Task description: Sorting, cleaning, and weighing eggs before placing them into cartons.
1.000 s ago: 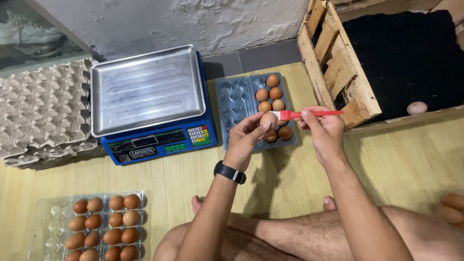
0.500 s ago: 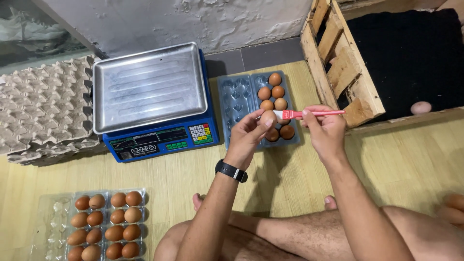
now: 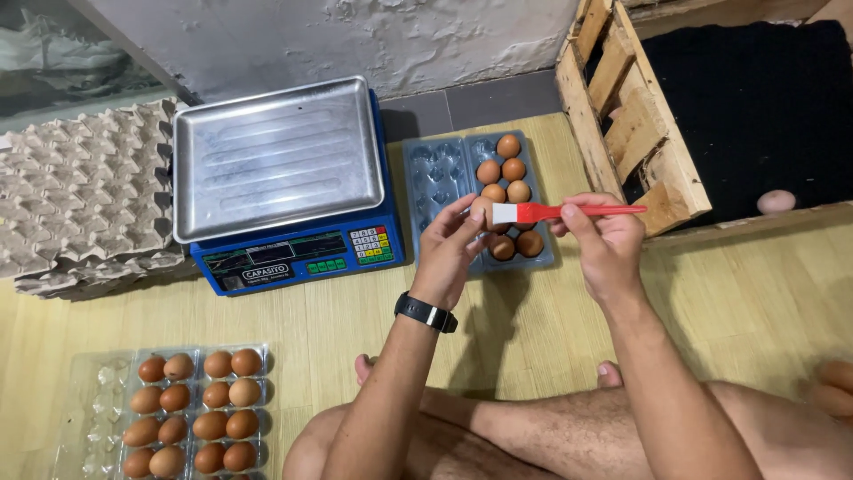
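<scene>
My left hand (image 3: 451,251), with a black watch on the wrist, holds a brown egg (image 3: 481,210) up between its fingertips. My right hand (image 3: 602,238) grips a red-handled brush (image 3: 569,212) whose white bristles touch that egg. Both hands hover over a clear plastic egg tray (image 3: 437,178) that holds several brown eggs (image 3: 510,169) in its right half.
A blue digital scale with a steel pan (image 3: 277,158) stands left of the tray. Grey cardboard egg flats (image 3: 78,196) are stacked at far left. Another clear tray of brown eggs (image 3: 191,411) lies near left. A wooden crate (image 3: 635,116) with black lining and one egg (image 3: 775,201) sits right.
The hands stay over the tray with egg and brush; the brush has shifted slightly against the egg. The view has drifted a little.
</scene>
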